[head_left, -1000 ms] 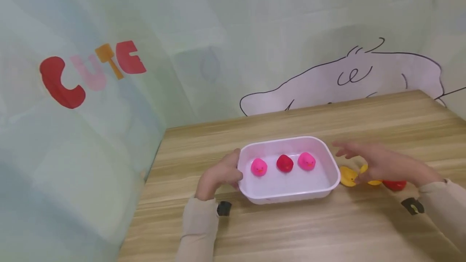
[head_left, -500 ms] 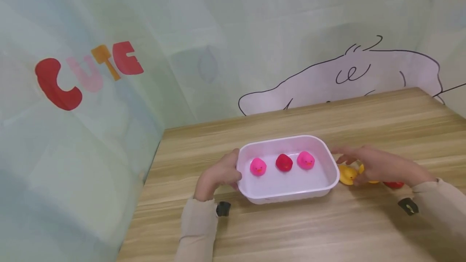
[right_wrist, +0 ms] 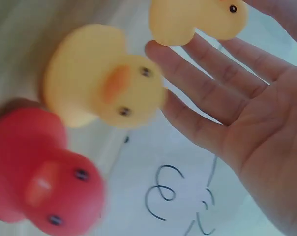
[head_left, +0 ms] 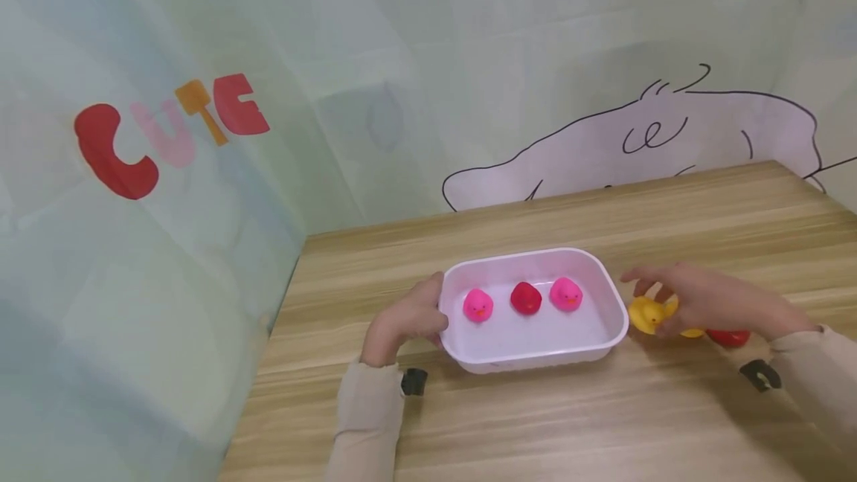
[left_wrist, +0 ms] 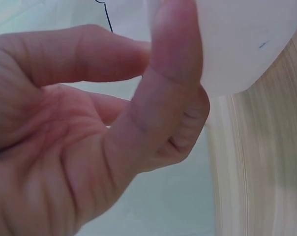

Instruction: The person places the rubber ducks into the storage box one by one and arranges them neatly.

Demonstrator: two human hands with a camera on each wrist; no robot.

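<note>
The left hand (head_left: 407,315) has its grip clasped on the near-vertical left end of the white tray (head_left: 529,339), the thumb over the rim; in the left wrist view its fingers lie against the tray's pale outer wall, which bears a small blue mark (left_wrist: 264,44). The tray stands upright on the wood-grained worktop (head_left: 535,422), and inside it three small toy ducks sit in a row, well apart from one another: a left pink duck (head_left: 478,306), a dark red duck (head_left: 526,298) in the middle and a right pink duck (head_left: 566,294). The right hand (head_left: 716,305) reaches over from the right, its grip released, with fingers extended and spread about the nearer yellow duck (head_left: 646,314), just beside the tray's right end and outside it; whether they touch it cannot be told. The right wrist view shows a second yellow duck (right_wrist: 92,76) and a bright red duck (right_wrist: 45,172) next to it, slightly blurred. Both forearms wear beige sleeves (head_left: 368,407). Behind the worktop hangs a pale backdrop (head_left: 375,43) with colourful "CUTE" lettering (head_left: 167,132) and a black-outlined cartoon figure (head_left: 589,158).
</note>
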